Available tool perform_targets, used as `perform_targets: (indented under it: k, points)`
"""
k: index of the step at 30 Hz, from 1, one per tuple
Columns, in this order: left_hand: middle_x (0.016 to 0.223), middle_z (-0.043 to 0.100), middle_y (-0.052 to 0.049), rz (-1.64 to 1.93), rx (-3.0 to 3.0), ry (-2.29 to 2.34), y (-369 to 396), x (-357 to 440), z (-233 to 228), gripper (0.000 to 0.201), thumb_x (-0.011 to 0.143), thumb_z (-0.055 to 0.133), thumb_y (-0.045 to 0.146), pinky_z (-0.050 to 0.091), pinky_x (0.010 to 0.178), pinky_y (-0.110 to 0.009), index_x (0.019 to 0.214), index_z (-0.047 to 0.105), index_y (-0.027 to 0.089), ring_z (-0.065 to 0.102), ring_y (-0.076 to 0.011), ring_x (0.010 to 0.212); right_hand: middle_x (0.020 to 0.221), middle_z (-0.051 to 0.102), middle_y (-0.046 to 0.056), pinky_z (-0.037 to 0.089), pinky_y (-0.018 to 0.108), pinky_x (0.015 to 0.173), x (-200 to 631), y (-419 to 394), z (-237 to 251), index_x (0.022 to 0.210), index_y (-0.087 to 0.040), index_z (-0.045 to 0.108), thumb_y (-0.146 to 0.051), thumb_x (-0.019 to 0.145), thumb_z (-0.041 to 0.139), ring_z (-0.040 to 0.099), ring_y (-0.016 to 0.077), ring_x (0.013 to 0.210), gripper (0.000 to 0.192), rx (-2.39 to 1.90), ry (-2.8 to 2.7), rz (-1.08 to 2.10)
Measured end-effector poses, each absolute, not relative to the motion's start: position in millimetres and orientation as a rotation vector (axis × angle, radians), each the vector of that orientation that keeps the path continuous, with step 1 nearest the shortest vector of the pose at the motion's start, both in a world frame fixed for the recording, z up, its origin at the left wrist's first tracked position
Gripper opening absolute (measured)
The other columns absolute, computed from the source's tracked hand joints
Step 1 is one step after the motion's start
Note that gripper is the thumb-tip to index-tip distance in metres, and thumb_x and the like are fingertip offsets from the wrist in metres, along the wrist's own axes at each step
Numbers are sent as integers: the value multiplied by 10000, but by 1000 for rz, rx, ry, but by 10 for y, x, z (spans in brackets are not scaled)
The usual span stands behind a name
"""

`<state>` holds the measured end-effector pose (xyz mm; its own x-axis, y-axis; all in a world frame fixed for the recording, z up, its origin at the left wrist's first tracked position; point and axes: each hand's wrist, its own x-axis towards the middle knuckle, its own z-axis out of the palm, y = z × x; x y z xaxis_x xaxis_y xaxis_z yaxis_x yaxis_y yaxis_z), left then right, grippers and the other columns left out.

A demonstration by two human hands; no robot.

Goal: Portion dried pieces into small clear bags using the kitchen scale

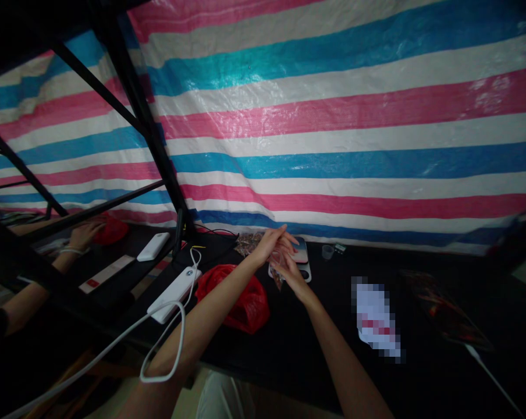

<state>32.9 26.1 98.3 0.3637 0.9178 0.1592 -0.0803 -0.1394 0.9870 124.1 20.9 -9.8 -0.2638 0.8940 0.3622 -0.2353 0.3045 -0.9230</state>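
Note:
My left hand [269,244] and my right hand [292,272] meet over a small clear plastic bag [277,281] with brownish bits inside. The bag hangs between them, gripped by the right thumb and fingers. The left fingers reach across above the right ones, closed at the bag's upper part; the left thumb is hidden. Just behind and under the hands lies a small white kitchen scale [307,273] with a shiny plate, partly covered by them. A larger clear bag of brownish bits [246,243] lies behind my left wrist.
Beside my left forearm sits a crumpled red plastic bag [239,299]. A white power bank [174,295] trails a looping white cable. At right are a small clear cup [327,252], a blurred white packet [376,320] and a dark packet [448,311]. Another person's hand [86,233] works beyond the black frame.

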Motion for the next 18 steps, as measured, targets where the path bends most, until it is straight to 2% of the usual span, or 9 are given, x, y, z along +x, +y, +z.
perform_targets:
  k: [8, 15, 18]
  points:
    - [503, 601, -60, 1075, 1409, 769, 289, 328, 957, 571, 755, 391, 593, 460, 546, -259, 704, 630, 77, 618, -181, 561, 1189, 543, 31, 352, 384, 971, 1228, 185, -60, 1093, -262, 532, -355, 675, 642, 475, 215, 1130, 442, -687, -1400, 1296]
    - [528, 606, -48, 1078, 1369, 677, 296, 299, 932, 545, 764, 423, 556, 463, 559, -257, 938, 609, 75, 635, -199, 633, 1199, 542, 41, 343, 419, 976, 1228, 177, -44, 1082, -257, 546, -411, 634, 662, 472, 243, 1135, 488, -700, -1365, 1311]
    - [544, 611, -49, 1087, 1369, 679, 294, 293, 939, 533, 766, 423, 550, 465, 575, -261, 929, 611, 79, 633, -194, 632, 1217, 529, 48, 325, 427, 988, 1230, 185, -45, 1085, -252, 542, -413, 626, 668, 462, 246, 1146, 502, -724, -1355, 1312]
